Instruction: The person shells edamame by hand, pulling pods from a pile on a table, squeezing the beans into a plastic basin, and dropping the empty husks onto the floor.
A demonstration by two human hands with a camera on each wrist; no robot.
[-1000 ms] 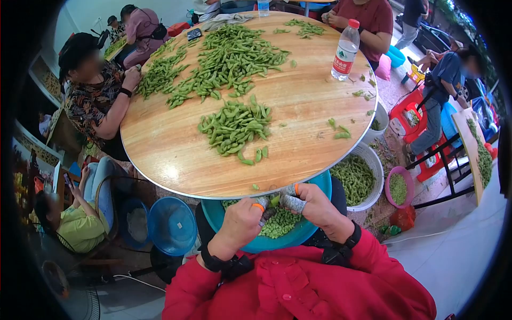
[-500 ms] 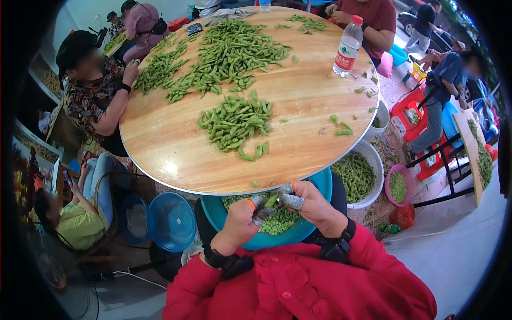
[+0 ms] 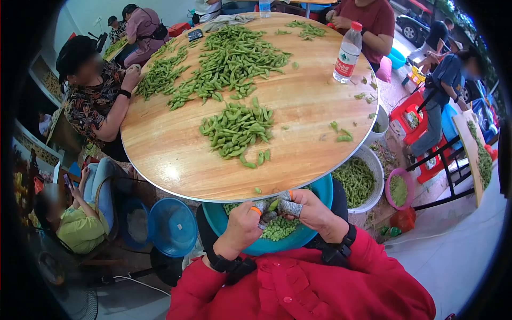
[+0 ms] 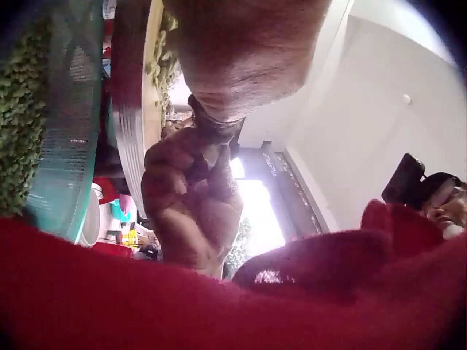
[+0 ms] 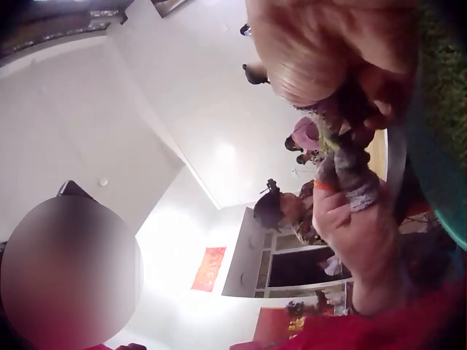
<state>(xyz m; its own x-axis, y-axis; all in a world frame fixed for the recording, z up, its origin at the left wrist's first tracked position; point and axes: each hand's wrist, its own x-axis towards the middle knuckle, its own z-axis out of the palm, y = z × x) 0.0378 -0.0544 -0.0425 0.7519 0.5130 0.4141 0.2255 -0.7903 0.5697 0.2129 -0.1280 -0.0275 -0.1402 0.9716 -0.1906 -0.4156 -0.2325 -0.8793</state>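
Observation:
Both hands meet over a teal basin (image 3: 213, 214) at the table's near edge, grey wraps and orange bands on their fingers. A green pod (image 3: 274, 205) lies between the fingertips, pinched by the left hand (image 3: 242, 224) and the right hand (image 3: 314, 213). Shelled green beans (image 3: 280, 228) fill the basin below. In the right wrist view the left hand (image 5: 357, 226) faces the right hand (image 5: 328, 51), with a bit of the pod (image 5: 330, 144) showing. The left wrist view has the left hand (image 4: 248, 51) close above the right hand (image 4: 190, 197), the pod hidden.
A round wooden table (image 3: 309, 133) bears heaps of pods (image 3: 237, 130) and a water bottle (image 3: 348, 53). Right of the basin stand a white basket of pods (image 3: 356, 181) and a pink basin (image 3: 400, 186). An empty blue basin (image 3: 172, 226) is at left; several people sit around.
Both hands stay together over the basin, with small shifts of the fingers around the pod. The table's edge sits slightly lower in the head view than half a second ago.

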